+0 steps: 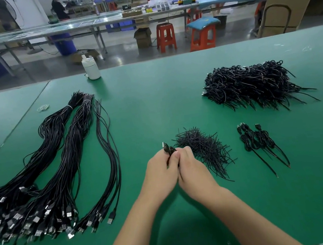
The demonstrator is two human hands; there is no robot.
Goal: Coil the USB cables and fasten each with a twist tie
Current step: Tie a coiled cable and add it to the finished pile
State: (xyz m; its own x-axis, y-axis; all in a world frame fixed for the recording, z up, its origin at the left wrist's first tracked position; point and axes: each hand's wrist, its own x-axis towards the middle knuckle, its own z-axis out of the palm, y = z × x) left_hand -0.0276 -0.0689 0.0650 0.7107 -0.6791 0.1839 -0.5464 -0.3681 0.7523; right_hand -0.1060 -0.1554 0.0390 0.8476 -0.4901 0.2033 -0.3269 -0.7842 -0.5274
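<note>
My left hand and my right hand meet at the table's middle, both curled round one coiled black USB cable whose plug end sticks up above the left fingers. Just right of the hands lies a loose heap of black twist ties. Long uncoiled USB cables lie in bundles on the left, their metal plugs toward the near edge. Three coiled, tied cables lie further right. A big pile of finished coils sits at the far right.
The green table mat stretches wide around the work. A white bottle stands at its far edge, and rubber bands lie near the left bundles. Beyond are red stools, benches, boxes and people.
</note>
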